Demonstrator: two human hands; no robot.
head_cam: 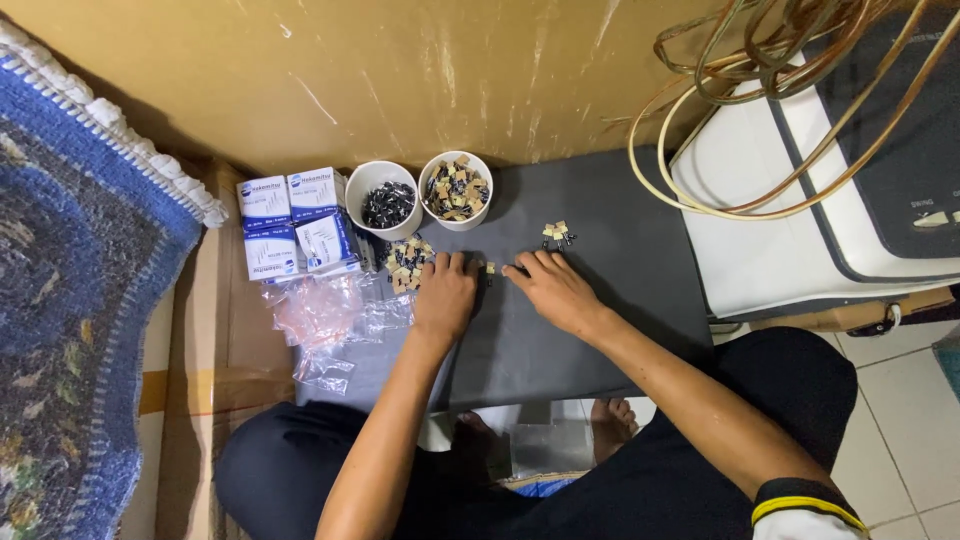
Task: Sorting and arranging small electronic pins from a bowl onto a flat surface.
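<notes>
Both my hands rest on a dark grey board (600, 310) laid across my lap. My left hand (446, 292) lies knuckles up, its fingertips by a small tan and black clip (490, 268). My right hand (553, 288) reaches in from the right, fingertips close to the same clip. Whether either hand pinches it I cannot tell. A loose pile of similar tan and black clips (408, 258) sits just left of my left hand. A small cluster of clips (556, 234) lies just beyond my right hand.
Two white cups stand at the board's far edge: one with black clips (385, 200), one with tan and black clips (456, 189). Blue and white small boxes (292, 222) and clear plastic bags (330, 315) lie left. A white machine (800, 190) with coiled cable (760, 70) stands right. A blue rug (70, 300) is far left.
</notes>
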